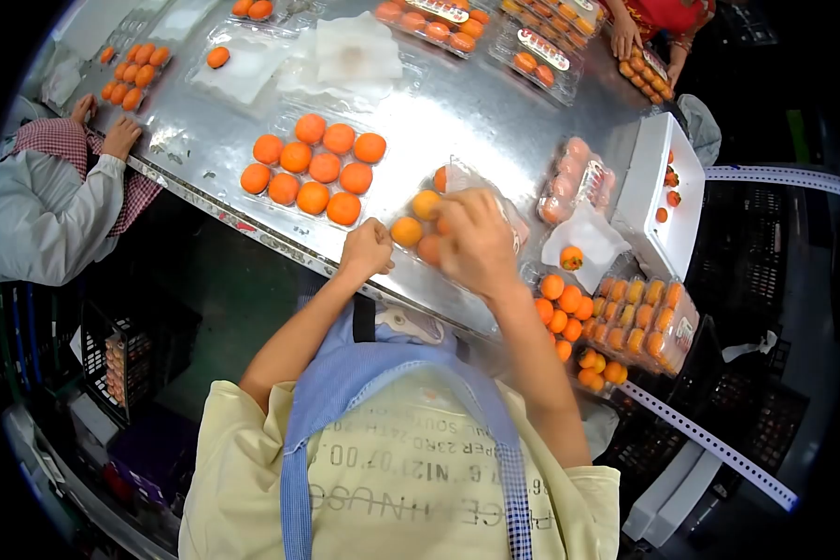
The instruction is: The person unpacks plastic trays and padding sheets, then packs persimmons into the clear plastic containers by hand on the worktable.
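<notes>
My left hand (368, 250) is closed at the near edge of the metal table, beside a clear tray of persimmons (407, 231). Whatever it may hold is hidden. Over the right side of that tray, my right hand (481, 243) has its fingers curled together and covers some of the fruit; I cannot make out what is in them. Clear plastic with a pale sheet (490, 191) lies just behind the right hand. Further left, another tray holds several orange persimmons (324, 168) in rows.
White padding sheets (350, 51) lie at the back. At right are a white foam box (677, 201), a single persimmon (571, 258) on padding and stacked clear packs (642, 322). One co-worker's hand (121, 138) rests at the left edge; another person's hands (627, 37) touch a pack.
</notes>
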{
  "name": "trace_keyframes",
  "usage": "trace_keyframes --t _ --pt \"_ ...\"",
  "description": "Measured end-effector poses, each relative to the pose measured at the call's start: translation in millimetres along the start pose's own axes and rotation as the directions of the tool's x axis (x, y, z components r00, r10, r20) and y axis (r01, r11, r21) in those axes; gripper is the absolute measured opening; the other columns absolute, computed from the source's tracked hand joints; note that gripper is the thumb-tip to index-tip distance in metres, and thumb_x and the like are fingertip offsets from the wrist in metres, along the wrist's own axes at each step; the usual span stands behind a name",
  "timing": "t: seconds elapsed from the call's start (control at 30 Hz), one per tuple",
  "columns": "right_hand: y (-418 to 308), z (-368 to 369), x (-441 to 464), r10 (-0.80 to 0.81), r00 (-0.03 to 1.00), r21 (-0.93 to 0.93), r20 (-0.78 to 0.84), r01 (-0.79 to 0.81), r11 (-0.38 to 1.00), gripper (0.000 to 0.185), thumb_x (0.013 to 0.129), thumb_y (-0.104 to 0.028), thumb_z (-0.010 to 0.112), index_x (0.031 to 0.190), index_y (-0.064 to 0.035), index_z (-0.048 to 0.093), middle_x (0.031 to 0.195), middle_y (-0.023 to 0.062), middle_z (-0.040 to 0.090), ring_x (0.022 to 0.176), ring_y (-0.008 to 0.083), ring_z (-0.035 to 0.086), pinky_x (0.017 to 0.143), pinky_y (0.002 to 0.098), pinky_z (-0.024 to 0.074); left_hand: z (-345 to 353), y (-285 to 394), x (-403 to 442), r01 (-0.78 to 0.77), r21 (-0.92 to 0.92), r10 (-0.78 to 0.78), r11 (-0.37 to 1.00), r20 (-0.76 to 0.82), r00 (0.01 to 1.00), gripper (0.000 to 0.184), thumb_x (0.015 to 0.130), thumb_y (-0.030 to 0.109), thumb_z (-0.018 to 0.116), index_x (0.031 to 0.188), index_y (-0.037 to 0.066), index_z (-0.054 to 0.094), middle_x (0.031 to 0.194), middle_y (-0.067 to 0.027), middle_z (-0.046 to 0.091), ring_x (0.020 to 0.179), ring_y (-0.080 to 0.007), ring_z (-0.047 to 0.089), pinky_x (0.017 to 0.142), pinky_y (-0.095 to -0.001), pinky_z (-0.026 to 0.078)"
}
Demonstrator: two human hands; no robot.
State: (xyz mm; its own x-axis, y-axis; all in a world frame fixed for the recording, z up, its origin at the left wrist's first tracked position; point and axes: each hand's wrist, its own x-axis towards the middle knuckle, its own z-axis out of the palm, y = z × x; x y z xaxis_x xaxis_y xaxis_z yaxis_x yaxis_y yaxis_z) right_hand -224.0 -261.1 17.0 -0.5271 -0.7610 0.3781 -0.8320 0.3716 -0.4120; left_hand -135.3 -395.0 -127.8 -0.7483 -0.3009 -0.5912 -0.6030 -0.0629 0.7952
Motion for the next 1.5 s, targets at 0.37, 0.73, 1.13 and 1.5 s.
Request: trace_keyframes --t 0.37,0.73,1.13,1.5 --pt "31.8 -21.0 -2.9 0.123 0.971 0.010 -0.206 -0.124 0.992 0.016 0.071 -0.005 0.067 0.086 -0.0050 0.060 0.087 0.0076 0.060 0.078 0.0238 0.059 0.065 0.0323 0.0489 -11.5 -4.9 -14.4 0.033 0.060 -0.037 0.998 0.055 0.998 0.014 0.084 0.011 0.053 0.084 -0.002 0.050 0.070 -0.0108 0.060 0.054 -0.0190 0.064 0.044 -0.0277 0.053" --pt "83.5 -9.3 35.3 0.056 0.939 -0.161 -0.340 -0.117 0.980 0.015 0.072 -0.015 0.068 0.085 -0.0083 0.064 0.083 0.0060 0.062 0.079 0.0229 0.058 0.067 0.0341 0.0446 -18.0 5.4 -45.5 0.034 0.244 -0.070 0.969 0.140 0.988 0.023 0.084 0.017 0.059 0.088 -0.005 0.054 0.063 -0.0138 0.061 0.050 -0.0213 0.062 0.046 -0.0319 0.050" --pt "165.3 15.8 55.4 0.247 0.939 -0.078 -0.238 -0.272 0.959 0.029 0.075 -0.010 0.064 0.104 -0.0090 0.062 0.098 0.0117 0.057 0.093 0.0300 0.055 0.079 0.0363 0.0449 8.3 83.7 40.5 -0.629 0.550 0.788 0.549 -0.089 0.610 0.042 0.081 0.012 0.058 0.120 0.000 0.045 0.117 -0.0254 0.048 0.099 -0.0413 0.050 0.085 -0.0428 0.041" --pt "129.3 -10.6 -99.5 0.598 0.799 0.028 -0.067 -0.597 0.801 0.035 0.078 -0.011 0.061 0.111 0.0006 0.054 0.109 0.0192 0.056 0.101 0.0349 0.052 0.087 0.0410 0.0415 39.7 88.8 118.0 -0.253 0.093 0.260 0.963 -0.074 0.963 0.033 0.093 0.034 0.042 0.099 0.003 0.052 0.078 -0.0144 0.065 0.065 -0.0269 0.064 0.062 -0.0363 0.049"
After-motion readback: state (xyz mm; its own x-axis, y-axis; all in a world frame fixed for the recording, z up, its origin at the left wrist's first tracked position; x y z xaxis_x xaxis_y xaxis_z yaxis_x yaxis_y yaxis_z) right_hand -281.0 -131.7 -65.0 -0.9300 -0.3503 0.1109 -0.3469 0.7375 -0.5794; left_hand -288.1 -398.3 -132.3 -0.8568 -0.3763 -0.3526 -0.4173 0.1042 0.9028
